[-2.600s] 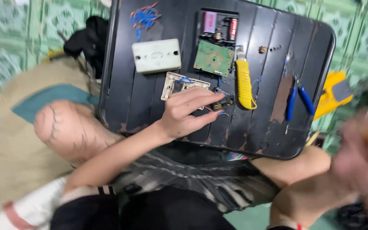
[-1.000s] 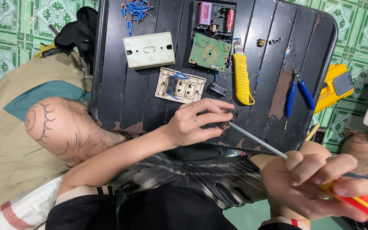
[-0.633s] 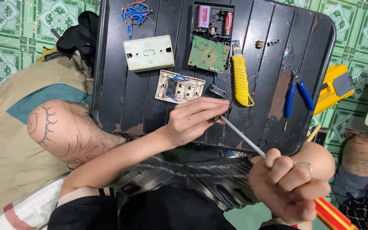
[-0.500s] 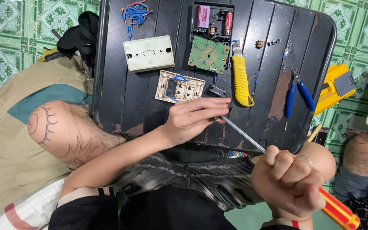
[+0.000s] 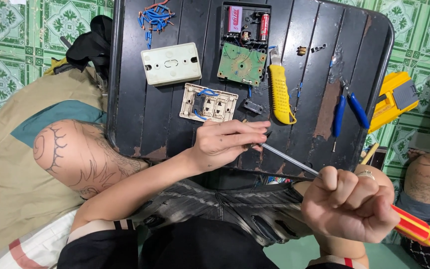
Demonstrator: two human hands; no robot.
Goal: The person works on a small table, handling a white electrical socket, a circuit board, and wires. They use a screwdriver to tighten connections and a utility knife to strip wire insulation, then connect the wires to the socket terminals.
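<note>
Screwdriver [image 5: 294, 162], thin steel shaft, red-yellow handle in fisted right hand [image 5: 347, 204], left hand [image 5: 225, 144] fingers pinching its tip

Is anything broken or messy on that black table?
Yes. The black table has paint worn off in brown patches, the biggest beside the blue pliers. A switch plate lies with its back and blue wires showing, and cut blue wire bits sit in a loose pile.

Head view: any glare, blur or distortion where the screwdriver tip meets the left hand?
Head view: sharp, no motion blur on the left hand or right hand; window glare streaks the tray slats at the top; the screwdriver tip is hidden under the fingers; edges bow slightly from the wide lens.
</note>
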